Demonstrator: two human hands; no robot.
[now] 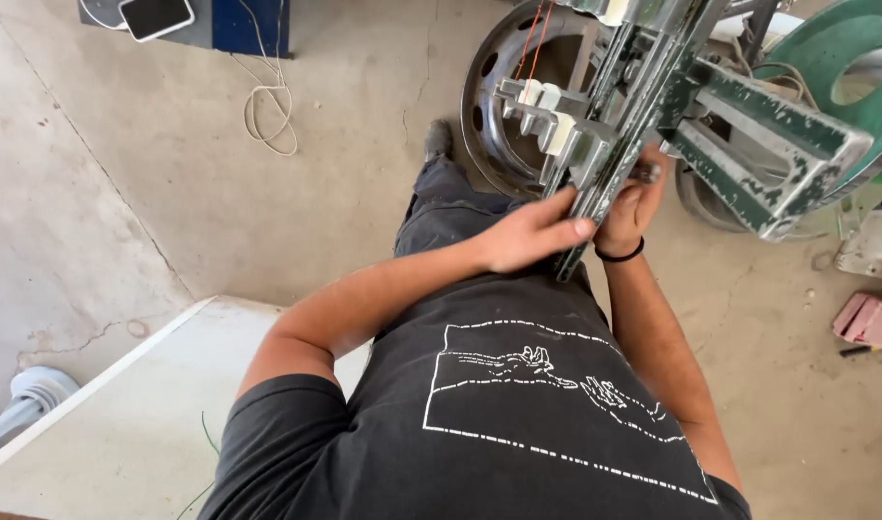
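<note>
1. Head view, looking straight down the person's dark grey printed T-shirt (518,414) to a bare concrete floor (296,193).
2. Left hand (532,231): fingers held straight and pressed together, laid flat against the near side of a long, narrow metal frame with chipped green paint (605,164). The fingertips (583,227) touch the frame's lower edge.
3. Right hand (631,207): curled around the far side of the same frame, just beside the left hand. A small dark cylindrical part (647,172) sits at the top of the fist; whether the fingers pinch it or merely rest against it I cannot tell. A black band (619,255) circles the wrist.
4. The frame runs diagonally from its lower tip, just below the hands in front of the person's waist, up and away toward the top right — the two hands bracket it near its lower end.
5. White plastic blocks (547,111) sit in a row on a cross-arm of the frame, above the left hand.
6. A heavier green-and-grey square bar (778,144) branches off to the right, well above the right forearm.
7. Behind the frame, on the floor: a dark steel wheel rim (489,106).
8. Top right: a round green disc with a centre hole (831,43).
9. Floor, upper left — a loop of white cable (267,116). A pale flat board (104,414) lies at lower left.
</note>
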